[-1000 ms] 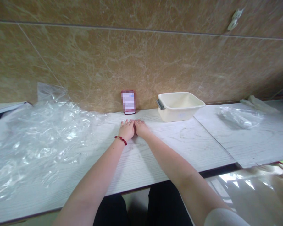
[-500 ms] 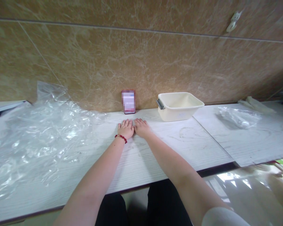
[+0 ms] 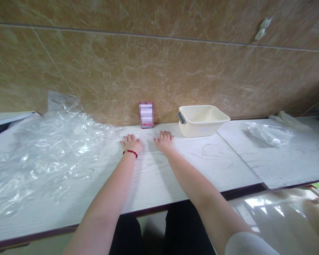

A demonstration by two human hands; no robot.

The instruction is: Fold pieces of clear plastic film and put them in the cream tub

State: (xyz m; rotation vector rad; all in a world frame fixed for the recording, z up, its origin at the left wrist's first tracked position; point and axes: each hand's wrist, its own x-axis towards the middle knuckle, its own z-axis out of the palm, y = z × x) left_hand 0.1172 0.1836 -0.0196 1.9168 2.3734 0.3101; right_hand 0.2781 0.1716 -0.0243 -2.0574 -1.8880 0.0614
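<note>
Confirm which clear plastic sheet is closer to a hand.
The large crumpled sheet, beside the left hand; the small one lies right, past the tub.

A plain packing or sorting bench in a workroom is suggested. A long white wood-grain laminate surface (image 3: 154, 177) is set against a wall of large brown marble-patterned tiles (image 3: 159, 71). A cream rectangular plastic tub (image 3: 202, 120) is placed at the wall. Crumpled clear plastic sheeting (image 3: 42, 148) is spread left of the tub, and a smaller clear plastic bag (image 3: 268, 131) is laid right of it.
</note>
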